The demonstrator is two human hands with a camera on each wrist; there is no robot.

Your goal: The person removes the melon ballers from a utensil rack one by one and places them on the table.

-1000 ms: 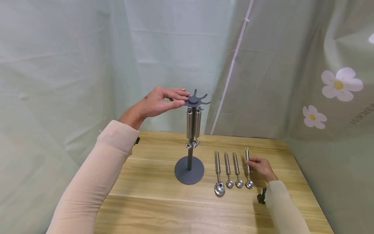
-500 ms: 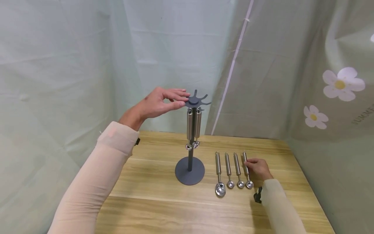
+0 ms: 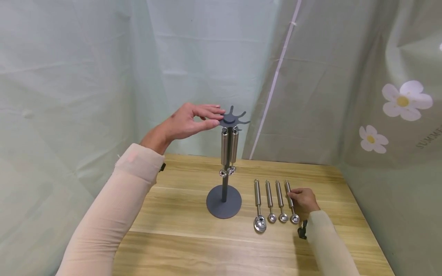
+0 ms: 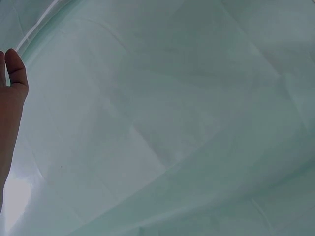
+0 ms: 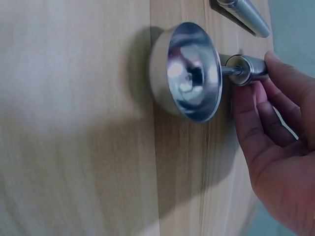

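Note:
A dark grey stand (image 3: 223,202) rises from the wooden table (image 3: 179,230), and two steel scoops (image 3: 228,149) hang from its spoked top (image 3: 230,119). My left hand (image 3: 219,116) pinches the top's edge, fingers above and thumb below; the left wrist view shows only the thumb (image 4: 15,73) against cloth. Right of the stand lie several steel scoops in a row. My right hand (image 3: 302,199) grips the handle of the rightmost scoop (image 3: 294,218), which still rests on the table. Close up, its round bowl (image 5: 189,71) faces me and the fingers (image 5: 266,93) curl round the handle.
Pale green cloth (image 3: 86,76) hangs close behind and to the left; a flowered cloth (image 3: 397,115) hangs on the right. The largest scoop (image 3: 259,222) lies nearest the stand's base. A neighbouring scoop handle (image 5: 241,14) lies just past the held one.
The right hand has swung the far end of the rightmost scoop's handle leftward, closer to its neighbours. The left hand has stayed on the stand's top.

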